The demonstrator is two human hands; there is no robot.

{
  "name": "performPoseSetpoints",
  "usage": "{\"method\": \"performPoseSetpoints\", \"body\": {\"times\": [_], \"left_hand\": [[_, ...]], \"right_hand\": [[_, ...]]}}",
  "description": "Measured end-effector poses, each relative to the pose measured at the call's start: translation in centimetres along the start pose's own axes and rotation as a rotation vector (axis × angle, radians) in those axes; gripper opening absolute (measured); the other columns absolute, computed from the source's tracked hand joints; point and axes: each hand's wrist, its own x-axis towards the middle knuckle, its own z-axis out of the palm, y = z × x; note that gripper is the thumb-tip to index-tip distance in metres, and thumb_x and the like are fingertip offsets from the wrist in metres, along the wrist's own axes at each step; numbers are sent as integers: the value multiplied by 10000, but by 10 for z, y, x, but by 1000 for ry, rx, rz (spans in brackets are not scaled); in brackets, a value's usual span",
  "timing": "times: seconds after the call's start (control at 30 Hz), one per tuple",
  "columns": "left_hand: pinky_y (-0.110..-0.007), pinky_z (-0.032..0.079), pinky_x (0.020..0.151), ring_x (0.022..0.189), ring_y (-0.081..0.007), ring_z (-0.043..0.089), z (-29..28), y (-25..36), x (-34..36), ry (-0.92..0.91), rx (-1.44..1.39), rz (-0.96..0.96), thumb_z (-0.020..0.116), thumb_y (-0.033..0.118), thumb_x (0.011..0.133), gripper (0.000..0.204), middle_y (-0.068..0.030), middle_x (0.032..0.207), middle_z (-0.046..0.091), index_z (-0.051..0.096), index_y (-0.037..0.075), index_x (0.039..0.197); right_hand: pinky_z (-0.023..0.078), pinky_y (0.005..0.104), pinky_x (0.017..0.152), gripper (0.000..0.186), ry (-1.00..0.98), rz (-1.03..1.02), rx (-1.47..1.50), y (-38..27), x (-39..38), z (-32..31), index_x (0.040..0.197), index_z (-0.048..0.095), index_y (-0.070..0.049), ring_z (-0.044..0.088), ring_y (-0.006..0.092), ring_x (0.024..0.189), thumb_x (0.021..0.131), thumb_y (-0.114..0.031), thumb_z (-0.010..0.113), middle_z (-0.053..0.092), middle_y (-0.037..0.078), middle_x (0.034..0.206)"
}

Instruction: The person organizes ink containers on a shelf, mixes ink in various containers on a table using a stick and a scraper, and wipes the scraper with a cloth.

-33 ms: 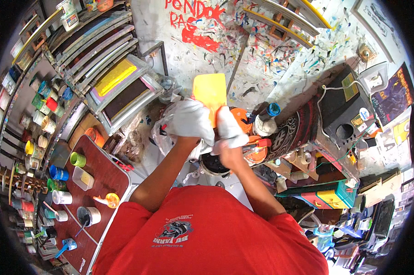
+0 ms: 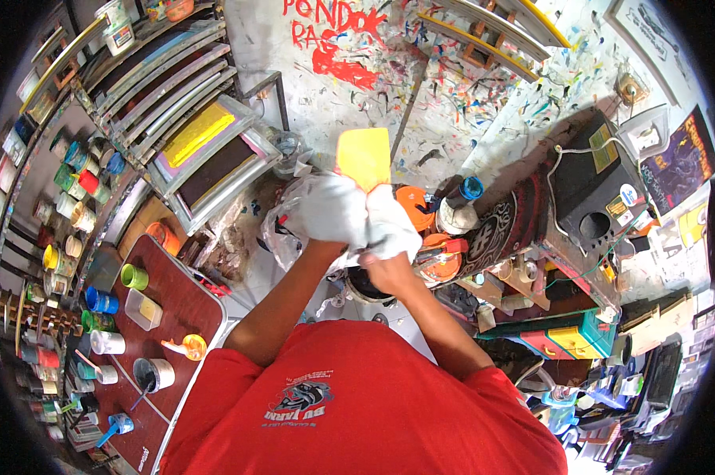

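Note:
A yellow spatula-like scraper (image 2: pixel 364 154) points away from me, its wide flat blade upward and its lower part wrapped in a white cloth (image 2: pixel 333 210). The cloth covers most of my left hand (image 2: pixel 331 244), which presses it against the scraper's left side. On the other side my right hand (image 2: pixel 385 273) is closed around a bunched fold of the cloth, its thumb near the cloth's lower edge. The scraper's lower end and most of my fingers are hidden. Below the hands is a dark open bucket (image 2: pixel 367 283).
To the right sit orange lids (image 2: pixel 440 265) and a white tub (image 2: pixel 457 215) with a blue cup. A red-brown table (image 2: pixel 175 293) at left holds several paint cups. Framed screens (image 2: pixel 215 158) are stacked behind it. Shelves of pots stand far left, a black box (image 2: pixel 603 190) right.
My right hand has shifted a little left and down, bringing its cloth against the left part. Less of the scraper's narrow lower part shows now.

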Motion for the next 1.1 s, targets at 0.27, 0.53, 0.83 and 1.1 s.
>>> {"method": "performPoseSetpoints", "body": {"times": [0.27, 0.53, 0.83, 1.1], "left_hand": [[-415, 444, 797, 854, -318, 566, -12, 12, -11, 39, -387, 64, 578, 110, 695, 133, -130, 856, 591, 587, 23, 795], [-365, 449, 671, 762, -220, 555, 15, -8, -23, 168, -451, -367, 547, 180, 809, 143, -77, 828, 566, 549, 59, 885], [-366, 444, 820, 925, -254, 562, -21, 17, -20, 104, -670, -180, 672, 261, 687, 335, -111, 961, 563, 590, 83, 960], [-373, 434, 879, 1013, -242, 550, -2, 14, -23, 116, -1441, -938, 624, 287, 788, 448, -116, 1110, 534, 506, 72, 1163]], "right_hand": [[301, 466, 994, 519, -60, 89, 14, -29, 46, -34, 1132, 515, 39, 392, 458, 1148, 835, -377, 427, 446, 273, 1212], [420, 439, 888, 571, -229, -101, -275, -38, 43, -40, 1046, 570, 39, 538, 380, 1023, 785, -468, 544, 560, 259, 1070], [384, 494, 831, 473, 10, -110, -107, -24, 56, -7, 1010, 577, -2, 509, 414, 984, 798, -414, 479, 555, 253, 997], [333, 483, 936, 617, -179, -280, 139, -21, 38, -12, 1162, 494, 5, 413, 471, 1103, 721, -422, 556, 458, 282, 1193]]}}
